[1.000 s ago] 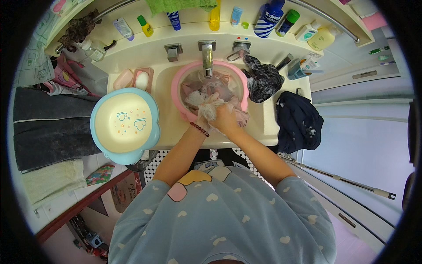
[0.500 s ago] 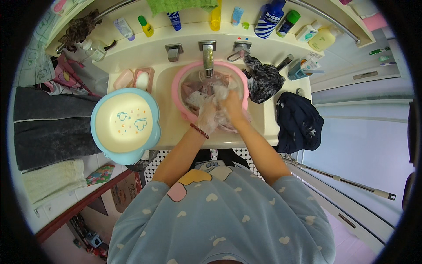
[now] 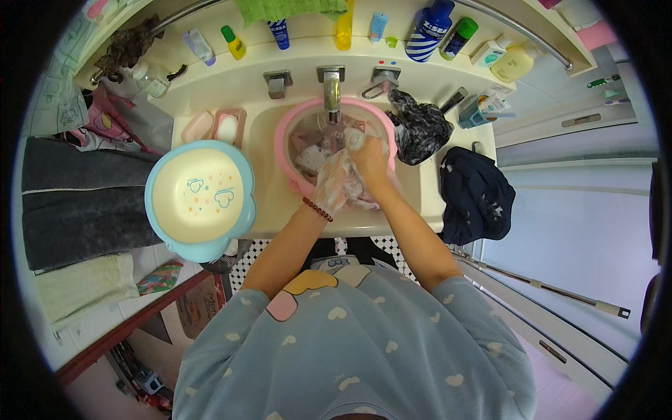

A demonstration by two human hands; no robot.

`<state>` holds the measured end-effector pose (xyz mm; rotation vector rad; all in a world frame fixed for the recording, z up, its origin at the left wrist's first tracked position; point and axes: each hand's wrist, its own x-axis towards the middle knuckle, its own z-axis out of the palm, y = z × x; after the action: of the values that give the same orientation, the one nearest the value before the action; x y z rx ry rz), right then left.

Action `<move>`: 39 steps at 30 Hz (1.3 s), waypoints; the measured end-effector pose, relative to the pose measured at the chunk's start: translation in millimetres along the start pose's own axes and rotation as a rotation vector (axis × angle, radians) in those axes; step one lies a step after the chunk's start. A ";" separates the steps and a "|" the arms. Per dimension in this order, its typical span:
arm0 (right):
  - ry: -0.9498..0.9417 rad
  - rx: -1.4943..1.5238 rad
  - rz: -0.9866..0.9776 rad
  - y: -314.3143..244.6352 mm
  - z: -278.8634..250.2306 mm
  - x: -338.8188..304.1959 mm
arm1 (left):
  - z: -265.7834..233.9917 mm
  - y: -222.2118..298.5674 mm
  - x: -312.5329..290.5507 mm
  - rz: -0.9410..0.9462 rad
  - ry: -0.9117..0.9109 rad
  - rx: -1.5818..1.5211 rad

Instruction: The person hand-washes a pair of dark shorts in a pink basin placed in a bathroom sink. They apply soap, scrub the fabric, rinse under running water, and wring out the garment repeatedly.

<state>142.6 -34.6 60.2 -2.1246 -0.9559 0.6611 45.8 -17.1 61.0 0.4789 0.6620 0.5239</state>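
Note:
A round pink basin (image 3: pixel 281 143) stands in the sink below the faucet (image 3: pixel 332 89), holding sudsy water and wet pinkish cloth (image 3: pixel 308 140). Over its near half, my left hand (image 3: pixel 333 180) and my right hand (image 3: pixel 371 155) press together, covered in foam. Both are closed on a soapy pale pink cloth (image 3: pixel 354 187), part of which hangs at the basin's near rim. Some of my fingers are hidden by suds and cloth. A brown bead bracelet (image 3: pixel 318 208) circles my left wrist.
To the left sits a blue-rimmed cream basin (image 3: pixel 151 203), near a pink soap dish (image 3: pixel 239 119) with white soap. Wet black cloth (image 3: pixel 423 129) lies right of the pink basin, with dark navy clothing (image 3: pixel 476 196) on the counter's right edge. Bottles (image 3: pixel 428 31) line the shelf.
My right hand has turned and drawn slightly nearer my left, its fist now more closed over the cloth. The basins and surrounding things stay where they were.

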 end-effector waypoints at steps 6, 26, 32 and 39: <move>0.148 -0.251 -0.457 -5.4 23.4 -56.4 | -35.8 -3.0 21.4 0.020 -0.183 -0.087; -0.601 0.324 -0.138 -36.8 -96.2 -6.0 | 17.7 71.0 -10.7 0.348 -0.107 0.640; -0.115 0.067 -0.168 -33.2 -105.7 13.7 | -2.8 66.2 9.5 0.727 0.043 1.128; -0.157 0.821 0.034 -23.8 -69.1 5.3 | 32.2 58.9 -9.9 0.336 0.010 0.083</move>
<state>182.5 -45.9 120.5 -1.3737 -0.5734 1.0337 43.4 14.3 121.1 0.6716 0.6177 0.8179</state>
